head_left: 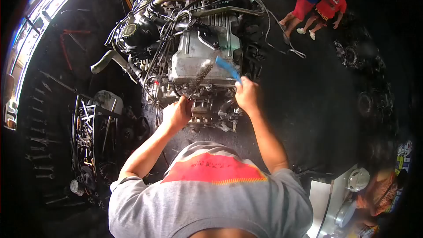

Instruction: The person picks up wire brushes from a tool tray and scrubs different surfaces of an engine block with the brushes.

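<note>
A large engine with a grey metal cover [205, 64] lies in front of me, with hoses and cables along its left and top. My right hand [247, 94] is closed round the end of a blue tool [228, 68], which reaches up and left over the cover. At the engine's near edge, my left hand [177, 113] is closed, its fingertips by a dark, brush-like item [202, 77] that slants up over the cover. Whether the left fingers grip that item is too small to tell.
A metal rack of tools [86, 134] stands at the left, beside wrenches [42, 143] in a column. Two people [315, 2] are at the upper right. Another person [381, 191] is at the lower right, near a white panel [319, 207]. A loose cable [297, 53] lies right of the engine.
</note>
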A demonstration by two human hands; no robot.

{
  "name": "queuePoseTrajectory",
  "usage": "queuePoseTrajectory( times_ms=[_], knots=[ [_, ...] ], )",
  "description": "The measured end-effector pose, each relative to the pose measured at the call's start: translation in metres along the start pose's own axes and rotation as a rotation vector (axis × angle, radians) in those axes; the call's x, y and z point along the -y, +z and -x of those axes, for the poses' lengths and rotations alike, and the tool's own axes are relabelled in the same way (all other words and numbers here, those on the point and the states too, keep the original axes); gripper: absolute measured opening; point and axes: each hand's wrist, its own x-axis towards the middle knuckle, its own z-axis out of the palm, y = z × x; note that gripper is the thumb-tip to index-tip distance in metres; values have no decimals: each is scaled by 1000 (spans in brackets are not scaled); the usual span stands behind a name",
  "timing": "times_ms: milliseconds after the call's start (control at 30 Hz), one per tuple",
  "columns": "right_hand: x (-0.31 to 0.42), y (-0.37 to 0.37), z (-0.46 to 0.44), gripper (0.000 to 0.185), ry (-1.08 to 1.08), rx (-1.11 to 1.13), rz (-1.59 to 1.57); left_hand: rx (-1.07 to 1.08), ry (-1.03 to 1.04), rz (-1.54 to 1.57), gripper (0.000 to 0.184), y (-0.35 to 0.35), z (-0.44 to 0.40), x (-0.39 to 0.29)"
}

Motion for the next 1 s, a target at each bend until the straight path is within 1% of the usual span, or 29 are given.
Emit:
queuePoseTrajectory(
  times_ms=[33,67,100,133,167,200,233,267,300,367,400,433,500,533,567,633,667,700,733,767,800,833,900,933,967,1000],
  knots=[
    [3,-4,0,16,-32,-99,-164,2,-2,-1,17,-1,1,0],
    [-5,13,-1,15,-132,-318,-326,25,-8,-10,17,-3,-1,-1],
    [-14,24,0,15,-133,-320,-328,51,-15,-21,17,-6,-2,-2],
    [-14,27,5,16,-31,-98,-68,-15,21,20,18,-10,-3,-7],
    [-14,29,8,16,65,127,194,-14,18,23,18,-5,-1,-5],
    [-13,29,9,19,93,85,126,-35,28,34,20,3,0,-1],
    [-10,24,9,19,91,82,127,-59,41,45,21,8,-1,0],
    [-5,17,4,18,56,-18,0,37,-15,-92,21,9,-1,2],
    [-2,13,4,18,31,-112,-130,38,-10,-93,21,10,-2,3],
    [-1,13,-2,18,29,-163,-130,16,-23,-46,20,3,-3,1],
    [-4,14,-4,18,23,-5,13,-72,26,54,20,-1,-2,-3],
    [-4,14,-1,18,19,164,158,-63,21,57,20,1,2,-3],
    [-1,8,-3,17,32,190,160,-109,36,124,18,2,1,-3],
    [10,-8,-5,17,60,82,38,-25,-5,23,18,0,2,-3],
    [17,-16,-5,17,90,-23,-83,-26,-4,23,18,-3,2,-2],
    [15,3,6,18,-51,-476,-417,41,-7,-71,18,-11,-2,-3],
    [-3,25,8,18,-1,-206,-164,-70,9,-12,19,-16,-3,-9],
    [-19,42,11,19,52,71,93,-71,5,-9,19,-14,-3,-9],
    [-14,44,17,20,158,89,41,-127,55,48,21,-9,0,-9],
    [-12,41,23,20,158,92,44,-189,110,100,22,-5,0,-8],
    [-8,35,19,20,126,21,-21,-153,90,42,21,7,0,0],
    [-3,31,16,20,103,-48,-94,33,-27,-180,21,6,-2,-1],
    [-3,29,14,21,101,-61,-132,67,-69,-138,21,3,-1,0],
    [-3,28,10,21,91,31,-29,65,-64,-142,21,-2,-6,-3],
    [-4,27,10,21,87,135,78,-13,-2,-52,22,-4,-6,-5],
    [-5,25,7,20,136,254,87,-86,54,39,24,-4,0,-7]
  ],
)
